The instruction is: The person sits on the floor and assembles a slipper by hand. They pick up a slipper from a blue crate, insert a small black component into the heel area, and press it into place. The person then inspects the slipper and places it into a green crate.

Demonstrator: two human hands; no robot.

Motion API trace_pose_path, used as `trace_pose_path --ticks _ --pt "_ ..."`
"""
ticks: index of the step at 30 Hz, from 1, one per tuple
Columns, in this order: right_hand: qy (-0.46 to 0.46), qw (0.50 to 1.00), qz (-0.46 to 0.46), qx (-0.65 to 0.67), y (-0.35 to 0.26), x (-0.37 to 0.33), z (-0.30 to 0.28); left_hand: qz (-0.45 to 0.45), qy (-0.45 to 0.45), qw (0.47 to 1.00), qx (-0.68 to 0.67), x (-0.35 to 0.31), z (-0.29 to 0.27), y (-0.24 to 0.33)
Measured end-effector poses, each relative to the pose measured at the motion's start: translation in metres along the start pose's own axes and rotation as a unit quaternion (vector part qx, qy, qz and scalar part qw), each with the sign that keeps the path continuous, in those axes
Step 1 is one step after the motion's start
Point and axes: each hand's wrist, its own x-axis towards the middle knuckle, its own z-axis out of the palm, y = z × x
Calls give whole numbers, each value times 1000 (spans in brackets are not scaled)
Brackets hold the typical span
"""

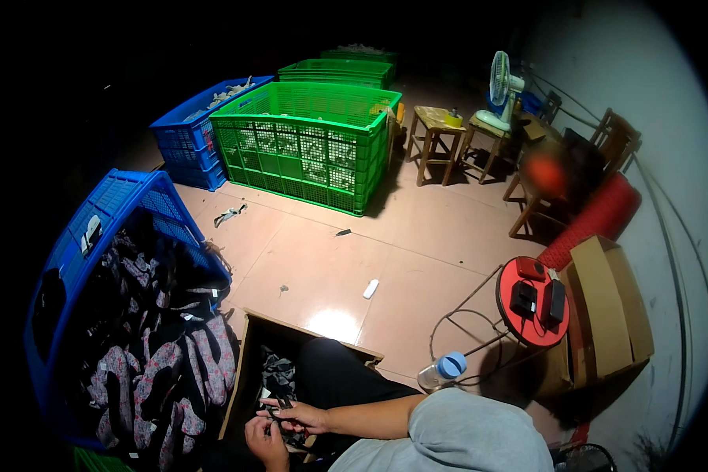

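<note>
blue crate (94,206): far left, tilted with its opening toward the person, full of dark and floral cloth pieces (151,381); the nearest lie left of the left hand, past the box wall.
cardboard box (234,376): between crate and legs, its open top under the hands.
left hand (267,446): at the near side, fingers curled toward the right hand's tips; too small to tell whether they pinch anything.
dark cloth (278,371): crumpled inside the box, just beyond the fingers, long axis running roughly away from the person; its near end passes behind the hands.
right hand (305,417): nearer to that cloth, reaching leftward, fingers partly spread with something dark among them; cannot tell how firmly held.
clear bottle (442,371): right, beyond the right forearm.
</note>
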Motion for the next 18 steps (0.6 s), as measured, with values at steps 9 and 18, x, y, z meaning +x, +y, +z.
trace_pose_path --ticks 9,18 --pt "-3 999 -3 -32 2 1 1 -54 -4 998 -28 -2 -2 12" --pt "7 1000 14 3 0 -2 -3 -67 -8 998 -16 -2 3 19"
